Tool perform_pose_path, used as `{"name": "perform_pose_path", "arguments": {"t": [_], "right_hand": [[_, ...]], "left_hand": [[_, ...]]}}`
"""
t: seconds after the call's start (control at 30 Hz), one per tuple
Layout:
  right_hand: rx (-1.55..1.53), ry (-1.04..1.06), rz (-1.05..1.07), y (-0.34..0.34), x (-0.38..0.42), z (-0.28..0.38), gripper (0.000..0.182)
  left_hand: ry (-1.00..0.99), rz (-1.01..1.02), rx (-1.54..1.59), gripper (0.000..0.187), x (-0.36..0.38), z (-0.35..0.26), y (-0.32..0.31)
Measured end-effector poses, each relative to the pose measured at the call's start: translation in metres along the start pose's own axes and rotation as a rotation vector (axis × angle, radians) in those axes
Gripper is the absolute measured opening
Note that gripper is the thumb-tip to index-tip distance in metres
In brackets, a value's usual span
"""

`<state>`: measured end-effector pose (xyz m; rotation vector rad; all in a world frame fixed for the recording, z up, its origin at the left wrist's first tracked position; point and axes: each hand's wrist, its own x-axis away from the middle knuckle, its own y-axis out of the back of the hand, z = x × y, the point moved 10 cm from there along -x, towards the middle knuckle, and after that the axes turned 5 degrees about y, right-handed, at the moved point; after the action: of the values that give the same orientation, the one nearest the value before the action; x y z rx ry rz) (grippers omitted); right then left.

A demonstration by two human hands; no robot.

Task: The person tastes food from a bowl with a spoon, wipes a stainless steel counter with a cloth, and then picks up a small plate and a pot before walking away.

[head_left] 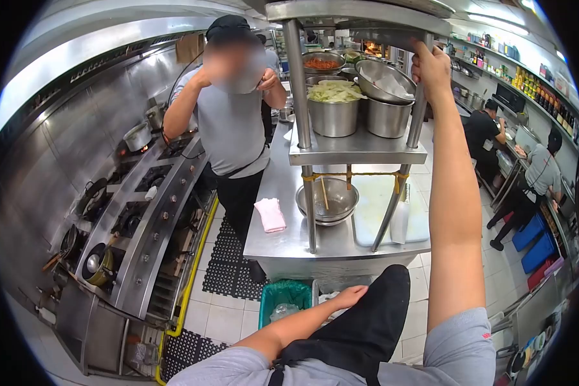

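My right hand (pixel 433 69) is raised at the end of an outstretched arm, its fingers closed around the upper part of the steel shelf post (pixel 419 119), just under the top shelf (pixel 360 16). My left hand (pixel 349 298) hangs low beside my black apron (pixel 367 321), fingers curled in, and nothing shows in it. Close to the right hand, a steel bowl (pixel 386 80) tilts over a deep pot (pixel 389 119) on the middle shelf (pixel 360 152). Beside them stands a pot (pixel 332 117) heaped with pale green cut vegetables (pixel 334 91).
On the steel counter (pixel 270 248) are a folded pink cloth (pixel 270 215), stacked bowls (pixel 328 201) and a cleaver (pixel 400 219) on a white cutting board (pixel 371 225). A green-lined bin (pixel 286 294) stands below. One person (pixel 231 122) faces me by the stoves (pixel 151 212); others work at right.
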<state>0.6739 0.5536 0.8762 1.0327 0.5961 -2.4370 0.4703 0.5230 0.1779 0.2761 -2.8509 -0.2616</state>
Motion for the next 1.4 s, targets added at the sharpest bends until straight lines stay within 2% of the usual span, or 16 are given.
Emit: {"name": "perform_pose_path", "arguments": {"t": [0.1,0.2,0.27,0.33,0.4,0.47,0.5,0.6,0.77,0.87,1.03,1.1,1.2,1.27,1.3,1.4], "right_hand": [[-0.029,0.003,0.011,-0.002,0.0,0.0,0.026],[-0.012,-0.004,0.004,-0.002,-0.002,-0.002,0.027],[-0.009,-0.011,0.002,-0.001,-0.002,-0.003,0.026],[0.003,-0.013,0.006,-0.001,-0.001,-0.005,0.025],[0.016,-0.011,0.001,0.0,-0.003,-0.004,0.022],[0.002,-0.01,-0.002,0.002,-0.001,-0.004,0.021],[-0.002,-0.015,0.014,-0.002,-0.001,-0.002,0.02],[0.01,-0.014,0.0,-0.004,0.001,0.0,0.017],[0.023,-0.015,-0.036,0.001,-0.004,-0.005,0.021],[0.016,0.001,-0.028,0.006,-0.011,-0.015,0.016],[0.085,0.048,-0.017,0.005,-0.009,-0.005,0.02],[0.019,0.004,-0.005,-0.002,0.002,0.003,0.02],[0.042,0.019,-0.008,0.004,-0.006,-0.004,0.018],[0.102,0.031,-0.012,0.011,-0.013,-0.017,0.019],[0.122,0.031,0.001,0.013,-0.019,-0.02,0.02],[0.048,0.003,-0.043,0.009,-0.009,-0.013,0.021]], "left_hand": [[0.001,0.079,0.047,0.057,-0.013,-0.009,-0.022],[0.04,0.058,0.151,0.064,-0.006,0.016,-0.037],[0.493,0.453,0.424,0.067,0.083,-0.026,-0.043],[0.595,0.577,-0.014,0.059,0.084,0.093,-0.067],[0.645,0.715,0.176,0.045,0.118,0.159,-0.089],[0.696,0.923,0.064,0.06,0.134,0.21,-0.093],[0.672,0.922,0.075,0.06,0.124,0.201,-0.102],[0.64,0.907,0.105,0.059,0.144,0.207,-0.07],[0.658,0.858,0.11,0.057,0.199,0.241,-0.016],[0.686,0.912,0.041,0.057,0.234,0.269,0.012],[0.828,1.047,-0.123,0.055,0.316,0.325,0.009],[0.862,1.072,-0.162,0.055,0.349,0.344,0.011],[0.901,1.04,-0.124,0.054,0.408,0.36,0.041],[0.925,0.992,-0.037,0.053,0.454,0.372,0.019],[0.934,0.962,0.009,0.053,0.398,0.362,0.014],[0.951,0.856,0.136,0.052,0.385,0.323,0.016]]}}
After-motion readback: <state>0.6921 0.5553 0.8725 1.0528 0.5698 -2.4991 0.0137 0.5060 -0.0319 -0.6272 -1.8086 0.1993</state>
